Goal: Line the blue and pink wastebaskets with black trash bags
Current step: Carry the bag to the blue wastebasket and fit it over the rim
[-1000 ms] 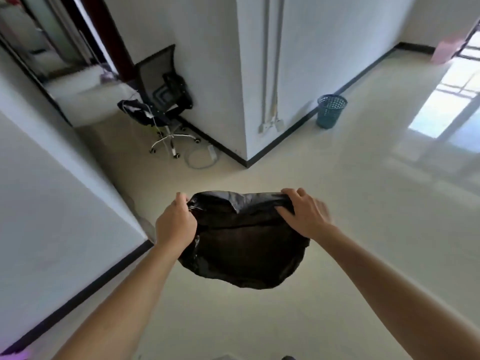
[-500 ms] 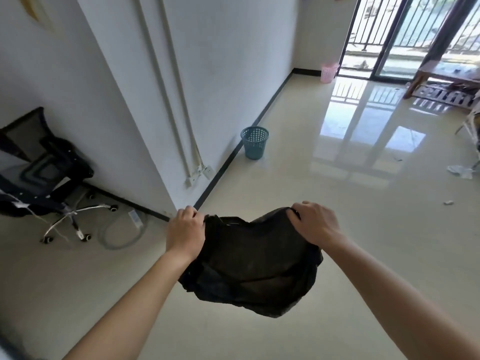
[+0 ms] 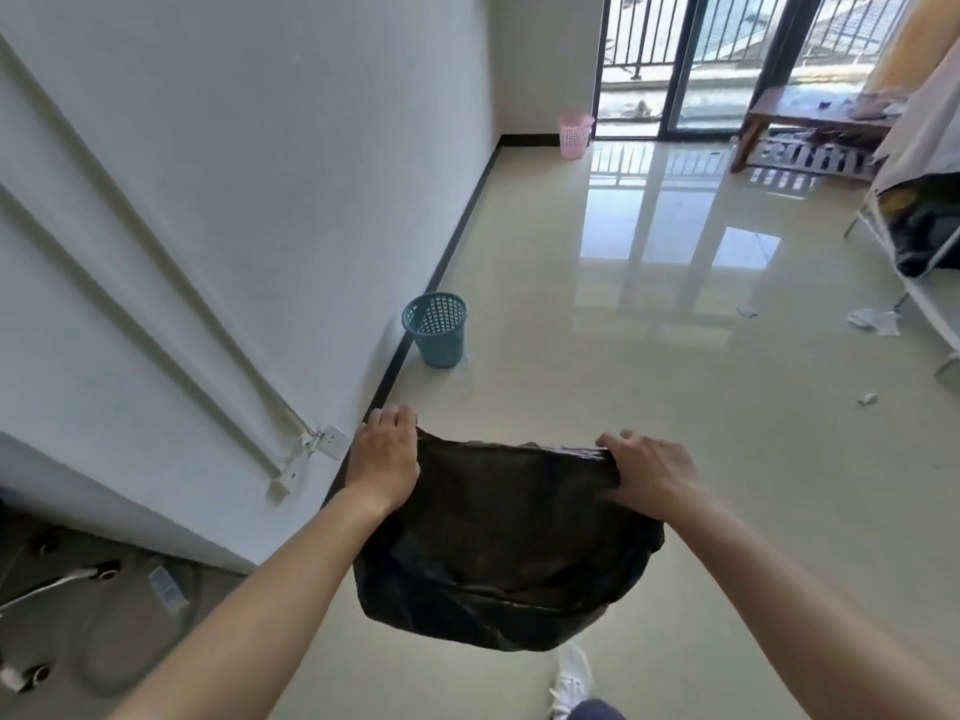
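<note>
Out in front of the person, at about waist height above the glossy floor, hangs the black trash bag, and it's stretched wide between both hands. The left hand is curled closed around the bag's left top corner, knuckles up. The right hand grips the right end of the rim, fingers hooked over the edge and thumb pressing into the plastic. The top edge runs taut from hand to hand, and the rest of the bag sags below in a rumpled pouch, clear of the floor.

Beyond the bag, there's the blue wastebasket, upright on the floor just beside the black baseboard of the white wall, its mesh interior showing no liner. Further along the same wall, in the far corner beside the glass balcony door, stands the pink wastebasket, also upright, well apart from the blue one.

Down low, a white shoe shows beneath the bag. Off to the right, scraps of paper lie on the floor near a white rack, with a wooden bench by the door. At lower left, chair casters peek in.
</note>
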